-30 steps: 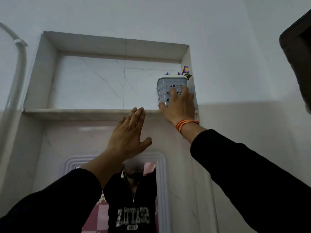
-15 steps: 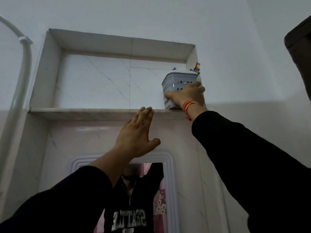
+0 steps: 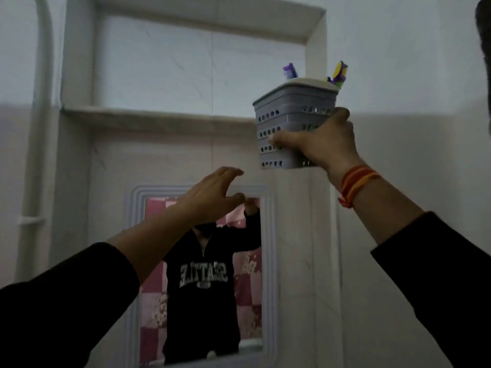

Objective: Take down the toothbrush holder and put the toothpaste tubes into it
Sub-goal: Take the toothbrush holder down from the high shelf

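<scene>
The toothbrush holder (image 3: pixel 281 115) is a grey plastic box with rows of round holes and a white top. It hangs in the air in front of the wall niche, clear of the shelf. My right hand (image 3: pixel 321 143) grips its lower right side, orange threads on the wrist. Purple and yellow brush ends (image 3: pixel 340 74) stick out of its top. My left hand (image 3: pixel 212 193) is raised below and left of the holder, fingers spread, holding nothing. No toothpaste tubes are in sight.
The marble shelf (image 3: pixel 159 116) of the recessed niche runs across the wall at upper left. A white-framed mirror (image 3: pixel 138 261) below reflects a person in a black sweatshirt. A white pipe (image 3: pixel 39 102) runs down the left wall.
My right hand has lifted the holder off the shelf and brought it down and toward me. My left hand has curled a little and stays below it.
</scene>
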